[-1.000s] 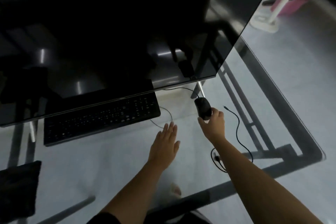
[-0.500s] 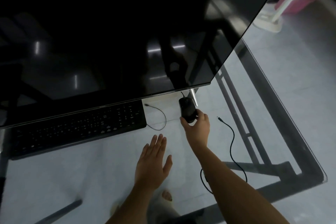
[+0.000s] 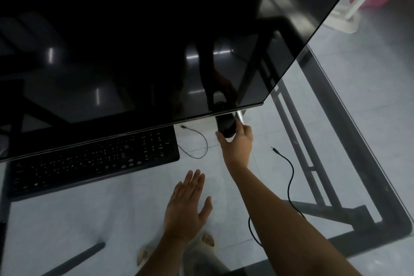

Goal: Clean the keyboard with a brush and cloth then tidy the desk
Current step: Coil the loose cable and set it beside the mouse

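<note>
Keyboard (image 3: 94,163) lay on the glass desk (image 3: 401,224) under the monitor (image 3: 134,40), tidying apparently in hand: right hand (image 3: 237,141) grasped the mouse (image 3: 226,127), left hand (image 3: 186,206) flat and released; next, presumably, a steady set-down.

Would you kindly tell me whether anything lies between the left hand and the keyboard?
Nothing visible does. Only bare glass desk separates the left hand from the keyboard. The thin cable loops to the keyboard's right, off that path, and the right hand grips the mouse farther right.
</note>
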